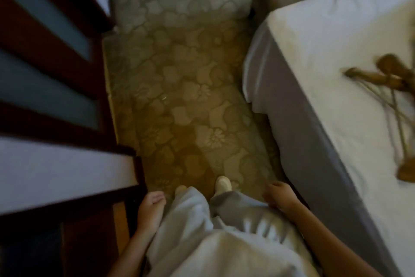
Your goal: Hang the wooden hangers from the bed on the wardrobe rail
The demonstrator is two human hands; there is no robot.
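No readable text, label, brand, number or sign shows anywhere.

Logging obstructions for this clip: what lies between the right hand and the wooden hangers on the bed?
In the head view, only the bed's grey side and bare white sheet separate the right hand from the wooden hangers; nothing blocks the way.

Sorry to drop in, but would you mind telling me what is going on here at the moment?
A person stands on the patterned carpet between a dark wooden wardrobe and a bed. Both hands are empty: the left hand and right hand hang by the legs, with no grip on anything. The wooden hangers lie in a blurred pile on the white sheet, untouched. The rail is out of view, so no hanger can be seen hung yet.
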